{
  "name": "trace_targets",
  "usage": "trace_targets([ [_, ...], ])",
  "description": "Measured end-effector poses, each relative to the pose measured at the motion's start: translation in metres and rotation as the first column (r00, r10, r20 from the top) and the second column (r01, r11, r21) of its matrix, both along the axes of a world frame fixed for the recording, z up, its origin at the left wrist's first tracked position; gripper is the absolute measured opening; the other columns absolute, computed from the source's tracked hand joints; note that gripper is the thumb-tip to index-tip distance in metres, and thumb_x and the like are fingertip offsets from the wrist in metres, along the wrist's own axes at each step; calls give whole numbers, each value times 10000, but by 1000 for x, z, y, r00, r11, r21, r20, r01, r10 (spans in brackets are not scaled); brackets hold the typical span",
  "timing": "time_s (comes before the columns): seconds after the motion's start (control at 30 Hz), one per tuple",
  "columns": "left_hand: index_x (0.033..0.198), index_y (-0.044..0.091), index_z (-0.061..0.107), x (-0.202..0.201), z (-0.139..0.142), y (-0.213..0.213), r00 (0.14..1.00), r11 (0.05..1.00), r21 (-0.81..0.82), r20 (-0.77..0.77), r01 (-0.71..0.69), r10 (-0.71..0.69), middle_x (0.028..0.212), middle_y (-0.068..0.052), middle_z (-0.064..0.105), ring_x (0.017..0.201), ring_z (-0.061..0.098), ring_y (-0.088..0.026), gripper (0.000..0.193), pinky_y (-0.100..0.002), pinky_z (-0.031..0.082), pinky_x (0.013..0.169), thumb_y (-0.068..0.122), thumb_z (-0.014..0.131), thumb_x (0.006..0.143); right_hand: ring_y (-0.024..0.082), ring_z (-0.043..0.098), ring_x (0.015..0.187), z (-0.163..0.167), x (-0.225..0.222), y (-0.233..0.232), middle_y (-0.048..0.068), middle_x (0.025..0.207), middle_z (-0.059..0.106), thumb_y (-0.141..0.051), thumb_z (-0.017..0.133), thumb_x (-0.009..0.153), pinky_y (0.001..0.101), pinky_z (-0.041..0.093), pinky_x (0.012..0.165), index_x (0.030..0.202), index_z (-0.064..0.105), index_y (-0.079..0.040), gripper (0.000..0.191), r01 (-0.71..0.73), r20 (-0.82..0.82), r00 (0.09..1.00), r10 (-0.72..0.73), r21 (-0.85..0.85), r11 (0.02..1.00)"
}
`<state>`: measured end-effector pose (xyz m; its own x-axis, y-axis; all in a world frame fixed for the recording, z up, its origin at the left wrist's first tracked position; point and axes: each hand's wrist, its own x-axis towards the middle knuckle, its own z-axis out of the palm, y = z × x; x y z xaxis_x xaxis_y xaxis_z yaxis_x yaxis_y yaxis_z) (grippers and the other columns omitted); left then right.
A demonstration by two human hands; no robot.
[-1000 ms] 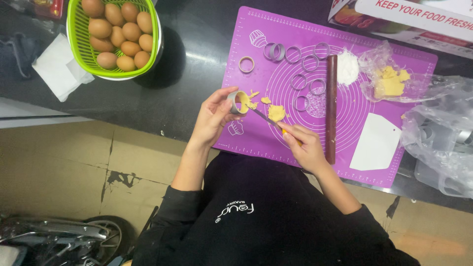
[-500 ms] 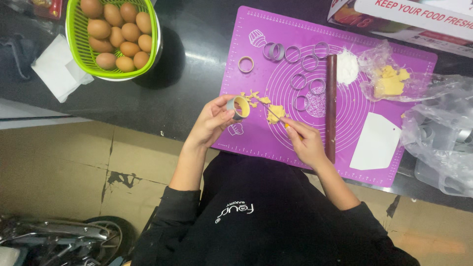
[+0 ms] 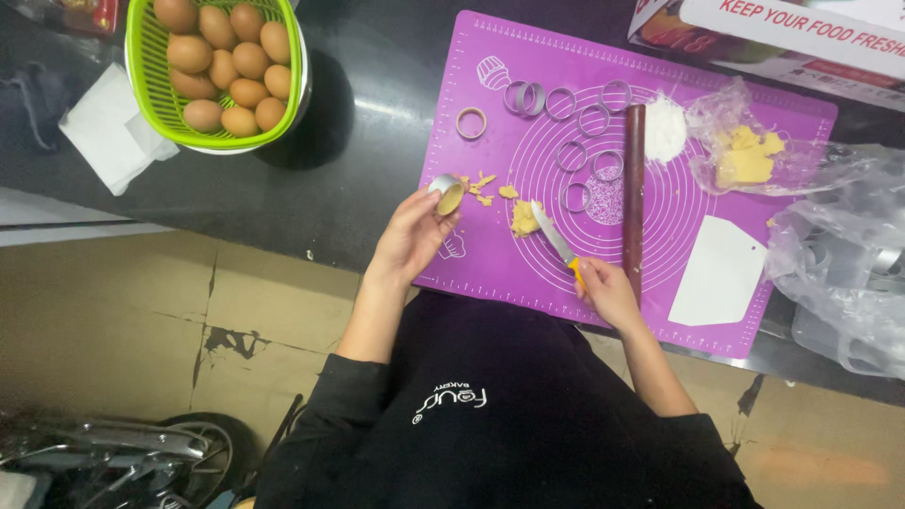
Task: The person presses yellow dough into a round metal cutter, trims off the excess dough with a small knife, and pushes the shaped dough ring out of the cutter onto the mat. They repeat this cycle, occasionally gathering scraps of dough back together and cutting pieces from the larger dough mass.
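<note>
My left hand [image 3: 412,236] holds a small round metal tart ring [image 3: 447,193] filled with yellow dough, at the left edge of the purple silicone mat [image 3: 490,273]. In my right hand [image 3: 608,294] is a small knife [image 3: 554,238] with a yellow handle, its blade pointing up-left toward a lump of dough trimmings [image 3: 523,219]. Smaller dough scraps [image 3: 481,187] lie on the mat beside the ring.
Several empty metal rings [image 3: 577,127] lie on the mat near a dark rolling pin [image 3: 633,198], a flour pile [image 3: 666,127] and a white scraper [image 3: 718,273]. A green basket of brown eggs [image 3: 224,66] stands far left. Plastic bags with dough [image 3: 749,155] sit right.
My hands have come apart: the knife left the ring and drew back to the right. The left hand with the ring shifted slightly left. Trimmings now lie on the mat.
</note>
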<state>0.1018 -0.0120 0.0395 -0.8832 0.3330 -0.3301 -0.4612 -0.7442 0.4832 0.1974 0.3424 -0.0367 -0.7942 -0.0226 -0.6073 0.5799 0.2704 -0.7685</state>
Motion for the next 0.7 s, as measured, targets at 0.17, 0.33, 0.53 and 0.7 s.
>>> trace_targets([
  [0.17,1365,-12,545,-3,5,13,1000,999,42,-31,0,1,1264,-101,628,1169,615,-197,390,-361,511,1056,166,604,1022,63,527,575,10,2,4,-3,671,606,-256,527,1038,218,425,532,1122,709,-28,304,-38,-69,997,44,85,996],
  [0.33,1459,33,485,2,22,26,993,998,-56,-117,-10,4,1291,-130,605,1122,628,-235,475,-358,499,971,221,604,1040,63,522,659,58,-6,-17,1,814,624,-216,573,1029,229,435,579,1307,660,-40,341,106,-243,962,-126,-95,990],
  [0.53,1386,10,512,7,39,40,888,940,-265,-454,-215,75,1420,-158,546,1257,599,-229,566,-365,516,1097,-82,753,883,97,590,799,129,-12,-55,35,943,675,-121,633,996,245,477,711,1270,693,-23,297,-106,-611,784,114,50,993],
  [0.7,1330,1,530,9,47,33,841,932,-281,-539,-229,44,1461,-154,512,1342,569,-252,532,-389,523,1142,-110,767,867,109,579,741,152,-23,-68,45,854,668,-86,660,962,255,447,662,1237,724,-46,285,-142,-633,749,196,135,981],
])
